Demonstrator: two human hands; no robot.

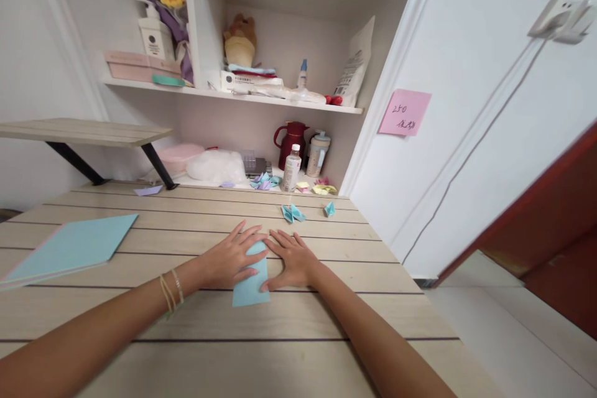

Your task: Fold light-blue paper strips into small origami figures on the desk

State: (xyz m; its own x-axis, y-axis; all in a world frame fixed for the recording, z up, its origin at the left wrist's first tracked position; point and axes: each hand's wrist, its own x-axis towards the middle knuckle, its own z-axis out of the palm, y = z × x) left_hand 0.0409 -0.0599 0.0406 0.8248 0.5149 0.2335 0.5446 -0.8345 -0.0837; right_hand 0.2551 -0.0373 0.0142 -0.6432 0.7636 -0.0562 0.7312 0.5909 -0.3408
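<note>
A light blue rectangle of paper [252, 291] lies flat on the wooden table [298, 357], slightly tilted. My left hand [228, 259] rests over its left side and upper part, fingers spread. On the right edge of the same paper is my right hand [293, 261], its fingers apart and its thumb on the paper. The fingertips of both hands nearly meet at the top of the paper and hide part of that edge. Beyond the hands stand small folded blue paper pieces [293, 214], with another folded blue piece [330, 209] to their right.
A stack of coloured paper [74, 245] lies at the left. A small raised shelf [84, 130] stands on black legs behind it. Along the back are a clear bottle [291, 169], a red jug [292, 143], a cup [318, 154] and more folded paper [265, 181].
</note>
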